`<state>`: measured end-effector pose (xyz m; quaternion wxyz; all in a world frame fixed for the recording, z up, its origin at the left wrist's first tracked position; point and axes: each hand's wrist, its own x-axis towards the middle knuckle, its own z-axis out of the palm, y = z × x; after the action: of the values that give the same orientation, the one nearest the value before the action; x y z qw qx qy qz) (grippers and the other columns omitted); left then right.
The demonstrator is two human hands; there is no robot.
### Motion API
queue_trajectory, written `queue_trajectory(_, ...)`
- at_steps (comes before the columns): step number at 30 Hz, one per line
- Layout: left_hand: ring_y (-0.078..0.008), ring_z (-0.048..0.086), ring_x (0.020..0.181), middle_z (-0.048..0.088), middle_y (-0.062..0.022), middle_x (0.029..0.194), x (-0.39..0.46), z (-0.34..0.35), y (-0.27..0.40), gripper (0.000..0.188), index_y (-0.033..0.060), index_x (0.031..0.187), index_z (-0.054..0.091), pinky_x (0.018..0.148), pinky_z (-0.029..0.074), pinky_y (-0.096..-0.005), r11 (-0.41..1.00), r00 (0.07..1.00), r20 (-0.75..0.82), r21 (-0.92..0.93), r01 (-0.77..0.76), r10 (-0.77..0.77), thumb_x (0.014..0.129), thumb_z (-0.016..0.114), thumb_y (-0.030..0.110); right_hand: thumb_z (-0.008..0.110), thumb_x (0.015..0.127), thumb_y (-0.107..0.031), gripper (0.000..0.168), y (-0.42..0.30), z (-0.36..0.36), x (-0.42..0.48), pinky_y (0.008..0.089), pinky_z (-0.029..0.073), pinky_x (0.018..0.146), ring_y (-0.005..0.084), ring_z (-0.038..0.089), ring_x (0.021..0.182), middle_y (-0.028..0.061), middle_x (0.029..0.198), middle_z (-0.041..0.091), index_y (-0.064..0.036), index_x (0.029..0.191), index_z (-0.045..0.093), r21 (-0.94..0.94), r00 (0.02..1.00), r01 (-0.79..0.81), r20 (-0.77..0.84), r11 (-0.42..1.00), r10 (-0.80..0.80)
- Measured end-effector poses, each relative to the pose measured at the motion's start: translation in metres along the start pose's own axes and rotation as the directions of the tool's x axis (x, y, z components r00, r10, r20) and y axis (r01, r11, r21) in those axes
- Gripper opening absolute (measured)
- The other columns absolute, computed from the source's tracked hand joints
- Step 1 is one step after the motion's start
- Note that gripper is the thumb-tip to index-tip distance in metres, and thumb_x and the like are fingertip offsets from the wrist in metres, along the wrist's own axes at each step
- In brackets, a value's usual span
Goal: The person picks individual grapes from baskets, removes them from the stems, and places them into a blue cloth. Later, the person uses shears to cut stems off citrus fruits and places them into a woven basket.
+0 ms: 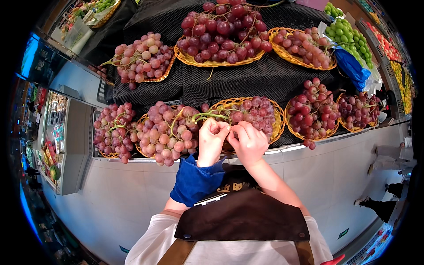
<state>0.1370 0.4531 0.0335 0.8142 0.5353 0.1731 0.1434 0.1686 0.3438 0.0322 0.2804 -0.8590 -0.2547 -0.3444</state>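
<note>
My left hand point(212, 139) and my right hand point(248, 140) meet at the front edge of a wicker basket point(280, 116) of red grapes point(256, 114). The fingertips of each hand are pinched close together; whatever lies between them is too small or hidden to tell. A thick green grape stem point(210, 115) lies just above my left fingers. Left of my hands, a large bunch of pinkish grapes point(165, 132) spills over its basket. On my right sits another basket with a red bunch point(313, 111). A blue cloth point(198, 180) wraps my left wrist.
Behind, on black textured mesh point(212, 82), stand more grape baskets, including a large dark red heap point(225, 33). Green grapes point(351, 39) and a blue bag point(352, 68) are at upper right. A metal rim point(285, 149) edges the display. People stand on the right.
</note>
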Motion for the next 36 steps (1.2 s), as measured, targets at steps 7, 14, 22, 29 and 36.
queue_trajectory(7,-0.0100,0.054,0.066,0.060,-0.0105,0.077,-0.003,0.003,-0.001,0.035,0.0082,0.072,0.030,0.059,0.045,-0.0221,1.000,1.000,0.002,0.028,-0.008,0.008,0.081,0.055,-0.013,0.069,0.066,-0.019,0.012,0.002,0.005,-0.007,0.0257,0.038,0.052,0.0107,0.056,0.060,-0.0051,0.081,0.061,-0.016,0.074,0.061,-0.037,1.000,0.005,-0.022,0.999,-0.006)
queue_trajectory(14,-0.0064,0.051,0.069,0.059,-0.0064,0.076,0.003,-0.008,-0.003,0.030,0.0055,0.072,0.033,0.060,0.044,-0.0216,0.913,0.986,0.138,0.381,-0.145,0.098,0.083,0.057,-0.009,0.068,0.065,-0.017,0.011,0.009,0.001,-0.002,0.0258,0.039,0.053,0.0108,0.055,0.060,-0.0051,0.082,0.061,-0.015,0.072,0.060,-0.013,0.996,0.087,0.039,0.996,-0.087)
queue_trajectory(22,-0.0058,0.052,0.071,0.063,-0.0085,0.077,0.001,-0.004,0.003,0.034,0.0060,0.071,0.032,0.062,0.045,-0.0208,0.969,0.996,0.070,0.236,-0.073,0.058,0.082,0.061,-0.007,0.070,0.067,-0.019,0.012,0.002,-0.010,0.002,0.0249,0.039,0.053,0.0099,0.054,0.060,-0.0077,0.083,0.061,-0.017,0.075,0.062,-0.075,0.999,0.038,0.042,0.996,-0.035)
queue_trajectory(29,-0.0061,0.053,0.070,0.064,-0.0099,0.076,-0.002,-0.002,-0.002,0.033,0.0048,0.071,0.033,0.061,0.045,-0.0215,0.965,0.993,0.037,0.235,-0.117,0.111,0.081,0.062,-0.006,0.070,0.068,-0.020,0.011,0.002,-0.013,0.000,0.0249,0.039,0.053,0.0106,0.053,0.060,-0.0074,0.084,0.061,-0.016,0.074,0.062,-0.088,0.998,0.041,0.058,0.995,-0.036)
queue_trajectory(36,-0.0060,0.051,0.067,0.062,-0.0079,0.073,-0.001,0.000,-0.004,0.031,0.0032,0.070,0.034,0.058,0.044,-0.0228,0.918,0.990,0.066,0.372,-0.137,0.121,0.080,0.061,-0.007,0.066,0.064,-0.016,0.010,0.002,-0.016,0.009,0.0267,0.039,0.054,0.0121,0.051,0.060,-0.0049,0.076,0.054,-0.015,0.068,0.057,-0.128,0.984,0.120,0.147,0.985,-0.101)
